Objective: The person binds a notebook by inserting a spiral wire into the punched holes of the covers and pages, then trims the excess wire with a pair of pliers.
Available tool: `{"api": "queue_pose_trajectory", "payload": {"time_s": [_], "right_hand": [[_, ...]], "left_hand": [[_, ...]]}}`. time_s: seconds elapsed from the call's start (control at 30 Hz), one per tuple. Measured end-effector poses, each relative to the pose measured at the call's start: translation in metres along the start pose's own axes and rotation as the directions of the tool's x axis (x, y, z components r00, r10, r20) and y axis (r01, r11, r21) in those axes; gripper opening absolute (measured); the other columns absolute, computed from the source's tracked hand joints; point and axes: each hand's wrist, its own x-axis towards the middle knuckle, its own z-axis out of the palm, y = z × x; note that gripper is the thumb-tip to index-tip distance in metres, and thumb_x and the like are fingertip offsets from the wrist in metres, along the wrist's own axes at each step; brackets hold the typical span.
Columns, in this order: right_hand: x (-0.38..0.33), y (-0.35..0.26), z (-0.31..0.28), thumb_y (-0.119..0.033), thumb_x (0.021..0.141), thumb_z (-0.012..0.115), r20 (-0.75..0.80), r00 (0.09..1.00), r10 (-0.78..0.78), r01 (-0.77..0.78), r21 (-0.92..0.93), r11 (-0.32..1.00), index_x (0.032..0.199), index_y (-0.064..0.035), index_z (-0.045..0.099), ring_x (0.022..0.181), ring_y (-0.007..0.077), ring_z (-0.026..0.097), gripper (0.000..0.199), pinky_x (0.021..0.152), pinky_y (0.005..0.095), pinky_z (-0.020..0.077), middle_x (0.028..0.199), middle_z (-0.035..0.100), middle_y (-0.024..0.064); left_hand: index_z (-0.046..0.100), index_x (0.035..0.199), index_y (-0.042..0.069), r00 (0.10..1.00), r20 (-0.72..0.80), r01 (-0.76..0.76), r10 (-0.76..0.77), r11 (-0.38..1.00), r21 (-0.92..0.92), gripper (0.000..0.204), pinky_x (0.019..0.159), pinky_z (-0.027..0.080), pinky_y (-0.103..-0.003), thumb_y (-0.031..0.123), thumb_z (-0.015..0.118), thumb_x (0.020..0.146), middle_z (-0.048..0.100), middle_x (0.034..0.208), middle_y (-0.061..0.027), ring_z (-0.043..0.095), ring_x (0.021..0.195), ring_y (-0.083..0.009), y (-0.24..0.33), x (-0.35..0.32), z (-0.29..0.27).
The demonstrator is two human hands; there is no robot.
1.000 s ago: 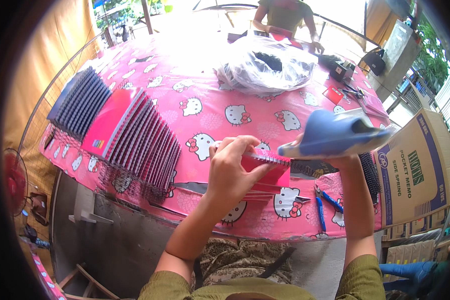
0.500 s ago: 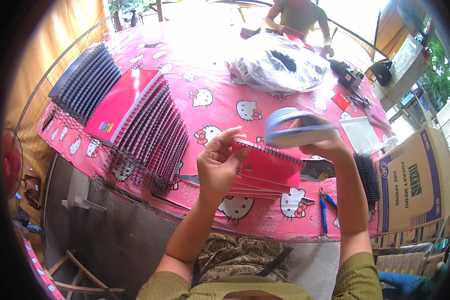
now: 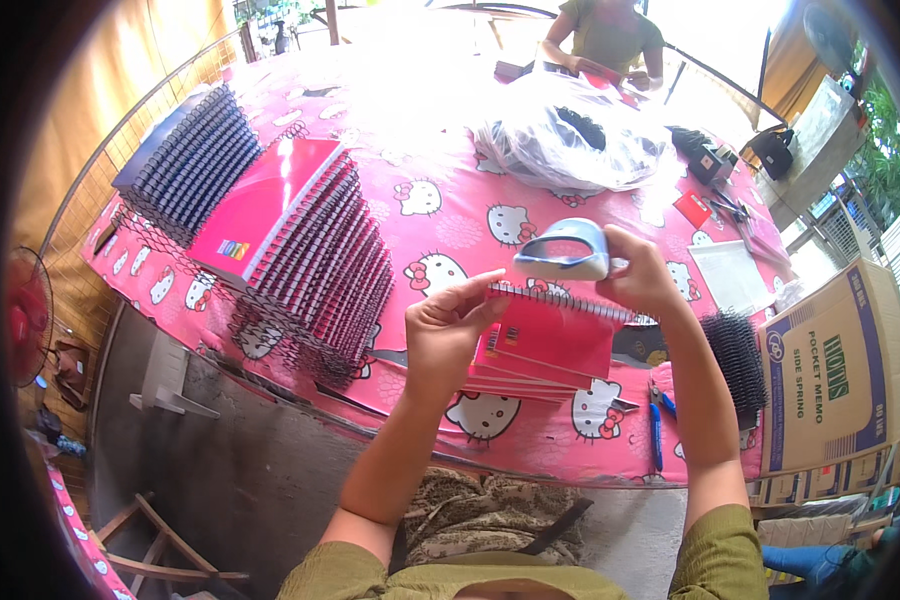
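The left hand [image 3: 448, 325] pinches the left end of the wire spine of a red spiral notebook [image 3: 548, 335], fingers closed on it. The right hand [image 3: 642, 275] grips a blue-grey sandal [image 3: 565, 250], fingers wrapped around it, directly above the spine. The notebook is held tilted over a small stack of red notebooks [image 3: 515, 380] at the near edge of the tabletop [image 3: 450, 215].

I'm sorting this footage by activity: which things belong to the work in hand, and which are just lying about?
In use: left hand, right hand, red spiral notebook, blue sandal, notebook stack.
Lying about: plastic bag, cardboard box, blue pliers, black coils.
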Motion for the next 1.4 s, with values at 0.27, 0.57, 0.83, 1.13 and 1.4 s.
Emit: {"api": "queue_pose_trajectory", "payload": {"time_s": [0.27,0.57,0.83,1.13,1.4], "right_hand": [[-0.1,0.084,-0.019,-0.045,0.071,0.078,-0.355,0.918,-0.179,-0.102,-0.645,0.757,0.132,0.0002,0.047,0.122,0.0413,0.049,0.082,0.098,0.047,0.0432,0.136,0.046,0.024],[-0.226,0.008,0.027,-0.022,0.086,0.069,-0.276,0.889,0.365,-0.448,-0.361,0.818,0.121,-0.0011,0.058,0.109,0.0319,0.054,0.042,0.095,0.0442,0.0423,0.118,0.056,0.0183],[-0.182,-0.06,0.036,-0.01,0.076,0.077,-0.237,0.952,-0.193,0.191,-0.034,0.981,0.11,0.0038,0.062,0.091,0.0309,0.061,0.039,0.08,0.0395,0.052,0.102,0.061,0.017],[-0.171,-0.033,0.047,-0.013,0.089,0.068,0.348,0.935,0.067,-0.34,0.827,0.447,0.104,0.0051,0.067,0.082,0.0187,0.065,0.024,0.071,0.0321,0.0539,0.092,0.067,0.0088],[-0.19,-0.011,0.031,-0.013,0.076,0.077,-0.246,0.959,0.138,-0.161,-0.077,0.984,0.102,-0.0021,0.067,0.096,0.0271,0.063,0.03,0.083,0.0379,0.0498,0.098,0.065,0.0139]], "left_hand": [[0.065,0.099,-0.001,0.956,0.128,-0.251,0.262,0.963,-0.101,0.022,0.073,0.057,-0.023,-0.005,0.074,0.079,0.068,0.097,-0.0123,0.067,0.084,-0.0139,-0.001,0.002,0.015],[0.067,0.098,0.0,0.673,0.547,-0.736,0.498,0.525,0.426,0.028,0.081,0.052,-0.04,-0.006,0.076,0.072,0.07,0.095,-0.0137,0.067,0.09,-0.0274,-0.01,-0.063,0.018],[0.068,0.1,-0.001,0.707,0.496,-0.705,0.504,0.566,0.428,0.032,0.082,0.053,-0.04,-0.01,0.074,0.07,0.071,0.097,-0.0149,0.067,0.089,-0.0289,-0.011,-0.075,0.022],[0.069,0.098,-0.002,0.659,0.502,-0.75,0.56,0.545,0.375,0.026,0.082,0.053,-0.041,-0.011,0.069,0.074,0.071,0.097,-0.016,0.068,0.088,-0.0304,-0.008,-0.076,0.014],[0.07,0.096,-0.001,0.667,0.431,-0.745,0.608,0.546,0.384,0.025,0.079,0.055,-0.04,-0.004,0.076,0.072,0.07,0.094,-0.0143,0.068,0.087,-0.0288,0.001,-0.065,0.001]]}}
